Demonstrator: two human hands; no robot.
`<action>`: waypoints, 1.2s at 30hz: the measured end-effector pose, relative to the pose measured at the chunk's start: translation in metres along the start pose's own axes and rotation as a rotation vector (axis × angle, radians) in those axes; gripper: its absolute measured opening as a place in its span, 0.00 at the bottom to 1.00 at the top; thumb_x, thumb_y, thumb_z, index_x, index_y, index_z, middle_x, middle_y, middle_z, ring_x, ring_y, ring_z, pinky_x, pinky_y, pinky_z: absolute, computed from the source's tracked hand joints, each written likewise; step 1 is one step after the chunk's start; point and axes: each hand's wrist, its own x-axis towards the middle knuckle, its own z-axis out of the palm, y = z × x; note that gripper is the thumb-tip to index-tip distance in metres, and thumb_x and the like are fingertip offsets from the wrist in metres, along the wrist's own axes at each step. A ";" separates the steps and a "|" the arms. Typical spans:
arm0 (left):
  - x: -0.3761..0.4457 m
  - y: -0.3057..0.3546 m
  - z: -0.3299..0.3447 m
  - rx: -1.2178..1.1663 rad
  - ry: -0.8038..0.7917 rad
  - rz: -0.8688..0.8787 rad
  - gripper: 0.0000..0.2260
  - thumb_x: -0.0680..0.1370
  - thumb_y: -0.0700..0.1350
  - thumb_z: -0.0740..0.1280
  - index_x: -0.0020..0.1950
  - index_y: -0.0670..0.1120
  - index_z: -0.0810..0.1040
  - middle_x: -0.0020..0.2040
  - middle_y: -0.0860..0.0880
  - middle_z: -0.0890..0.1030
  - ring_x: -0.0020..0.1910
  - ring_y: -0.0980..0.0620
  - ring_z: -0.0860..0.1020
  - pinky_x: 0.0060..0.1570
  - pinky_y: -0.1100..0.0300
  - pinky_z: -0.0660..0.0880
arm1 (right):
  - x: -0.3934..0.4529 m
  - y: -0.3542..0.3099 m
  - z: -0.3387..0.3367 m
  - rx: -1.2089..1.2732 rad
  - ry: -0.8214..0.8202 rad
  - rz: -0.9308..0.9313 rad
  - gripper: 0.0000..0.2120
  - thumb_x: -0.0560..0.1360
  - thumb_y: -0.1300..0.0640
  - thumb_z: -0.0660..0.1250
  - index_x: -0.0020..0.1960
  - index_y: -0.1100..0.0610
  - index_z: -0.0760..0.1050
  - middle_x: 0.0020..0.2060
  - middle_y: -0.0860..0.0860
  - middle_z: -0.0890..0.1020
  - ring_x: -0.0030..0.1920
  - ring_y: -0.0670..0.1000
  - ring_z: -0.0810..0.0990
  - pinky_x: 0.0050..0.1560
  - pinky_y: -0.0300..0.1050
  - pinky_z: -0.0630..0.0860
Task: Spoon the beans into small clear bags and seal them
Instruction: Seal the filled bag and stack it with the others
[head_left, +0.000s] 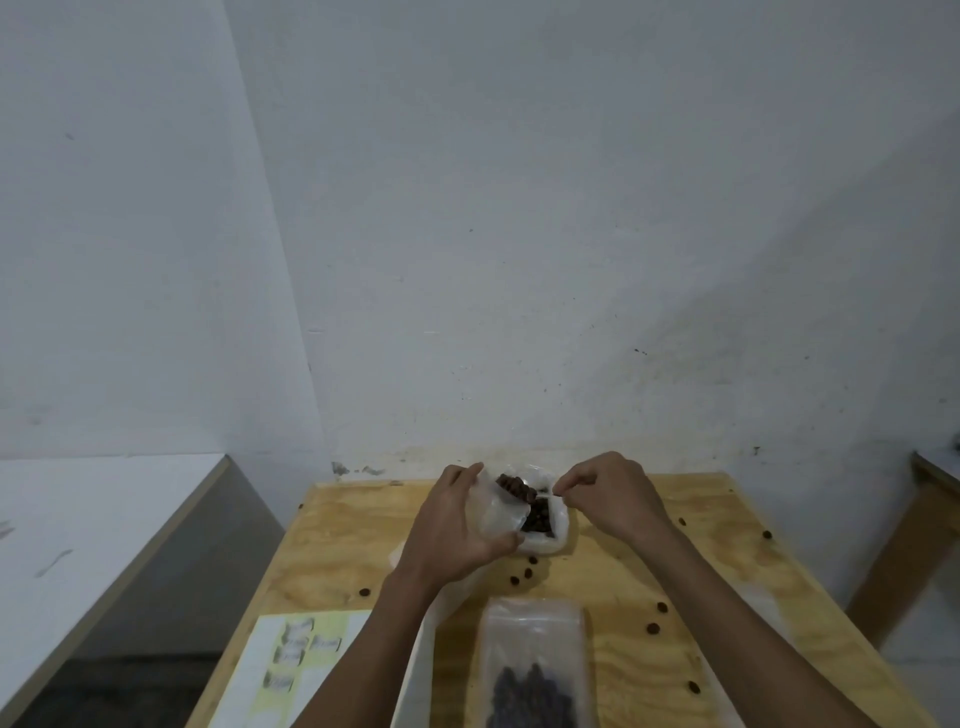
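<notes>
Desk (322, 551): we record a bare plywood top standing against a pale wall; a printed sheet (291, 660) lies at its near left corner.
Filled bag (530, 670): clear, flat on the desk at the near edge, middle; dark beans fill its lower part.
Left hand (457, 535): we see the fingers and thumb curled round a small clear bag (498, 514), held up at the far edge of the desk with its mouth toward the right.
Right hand (613, 499): fingers curled, pinching the handle of a spoon (517, 488); the loaded bowl sits at the bag mouth.
Bean container (545, 525): a pale tub just behind the held bag, near the far edge, with dark beans inside.
Loose beans (530, 574): scattered singly across the middle and right side of the desk.
</notes>
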 end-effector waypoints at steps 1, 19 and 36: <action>0.000 0.002 0.001 0.005 0.006 0.011 0.49 0.66 0.69 0.75 0.79 0.46 0.66 0.66 0.54 0.70 0.63 0.57 0.71 0.58 0.64 0.69 | -0.003 -0.003 0.001 -0.028 -0.016 -0.025 0.10 0.75 0.59 0.71 0.45 0.45 0.87 0.46 0.45 0.87 0.33 0.46 0.82 0.38 0.44 0.83; 0.003 -0.011 0.011 -0.222 0.025 -0.149 0.46 0.63 0.71 0.74 0.75 0.49 0.72 0.64 0.54 0.76 0.62 0.55 0.76 0.62 0.54 0.76 | 0.005 0.019 0.025 -0.391 0.136 0.042 0.14 0.74 0.66 0.65 0.49 0.52 0.86 0.46 0.51 0.85 0.39 0.52 0.82 0.31 0.42 0.75; 0.017 -0.010 0.021 -0.390 -0.008 -0.234 0.40 0.62 0.68 0.75 0.69 0.51 0.78 0.63 0.54 0.80 0.58 0.57 0.79 0.48 0.67 0.75 | 0.019 0.025 0.053 -0.020 0.022 0.191 0.09 0.73 0.59 0.67 0.44 0.57 0.87 0.42 0.54 0.87 0.43 0.56 0.87 0.38 0.54 0.85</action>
